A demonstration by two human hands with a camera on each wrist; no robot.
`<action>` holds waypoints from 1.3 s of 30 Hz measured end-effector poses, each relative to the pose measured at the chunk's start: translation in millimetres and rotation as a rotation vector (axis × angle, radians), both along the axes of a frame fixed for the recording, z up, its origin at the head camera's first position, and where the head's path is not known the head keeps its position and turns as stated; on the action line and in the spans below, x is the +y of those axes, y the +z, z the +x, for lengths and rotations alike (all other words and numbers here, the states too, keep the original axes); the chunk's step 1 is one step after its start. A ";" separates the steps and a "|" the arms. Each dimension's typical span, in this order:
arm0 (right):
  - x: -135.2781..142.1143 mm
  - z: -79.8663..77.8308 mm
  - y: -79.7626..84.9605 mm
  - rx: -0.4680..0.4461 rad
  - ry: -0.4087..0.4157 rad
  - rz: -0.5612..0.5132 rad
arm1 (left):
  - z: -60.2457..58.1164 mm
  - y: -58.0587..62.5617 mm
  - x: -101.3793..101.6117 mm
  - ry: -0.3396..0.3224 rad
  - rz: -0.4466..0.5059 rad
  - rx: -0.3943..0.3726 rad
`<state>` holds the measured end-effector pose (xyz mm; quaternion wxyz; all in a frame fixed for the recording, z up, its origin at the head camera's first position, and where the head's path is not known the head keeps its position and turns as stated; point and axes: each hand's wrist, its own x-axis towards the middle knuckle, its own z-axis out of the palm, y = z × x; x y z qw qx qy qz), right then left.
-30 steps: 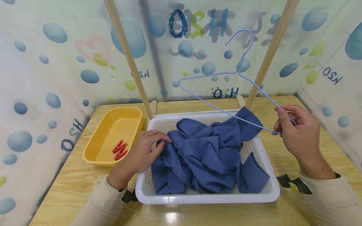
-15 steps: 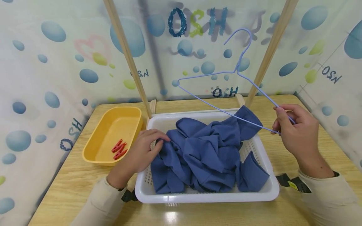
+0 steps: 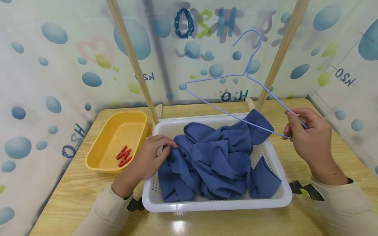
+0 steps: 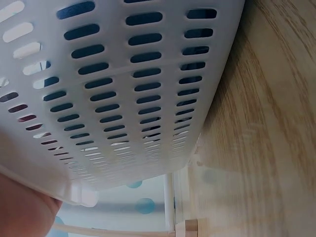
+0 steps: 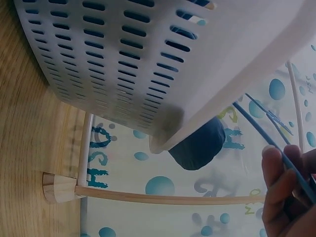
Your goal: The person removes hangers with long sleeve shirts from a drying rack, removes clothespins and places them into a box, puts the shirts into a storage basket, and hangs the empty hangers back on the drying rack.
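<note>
My right hand point(image 3: 313, 139) pinches a blue wire clothes hanger point(image 3: 247, 70) by its right corner, fingers and thumb around the wire. The hanger's hook points up, and its lower bar passes in front of a raised fold of cloth. Crumpled blue fabric point(image 3: 215, 167), apparently a garment, fills a white perforated basket point(image 3: 215, 206). My left hand point(image 3: 150, 157) lies over the basket's left rim, its loosely bent fingers touching the fabric's left edge. In the right wrist view my fingers point(image 5: 276, 182) hold the hanger wire; the left wrist view shows mostly the basket's side point(image 4: 113, 64).
Left of the basket stands a yellow tray point(image 3: 115, 131) with several red clothespins point(image 3: 124, 157) in it. Two wooden poles point(image 3: 133, 59) rise behind the basket. A patterned sheet point(image 3: 189, 65) encloses the wooden table point(image 3: 71, 193) at the back and sides.
</note>
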<state>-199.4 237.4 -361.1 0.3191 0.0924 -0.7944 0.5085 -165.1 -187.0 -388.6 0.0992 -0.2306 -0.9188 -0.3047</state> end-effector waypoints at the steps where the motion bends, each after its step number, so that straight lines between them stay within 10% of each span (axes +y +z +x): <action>1: -0.3 0.1 0.2 0.000 0.000 0.003 | -0.1 0.0 0.0 -0.001 0.001 0.001; 39: 3.0 0.8 11.2 0.025 -0.053 0.018 | -1.5 -2.7 0.0 -0.012 0.074 -0.015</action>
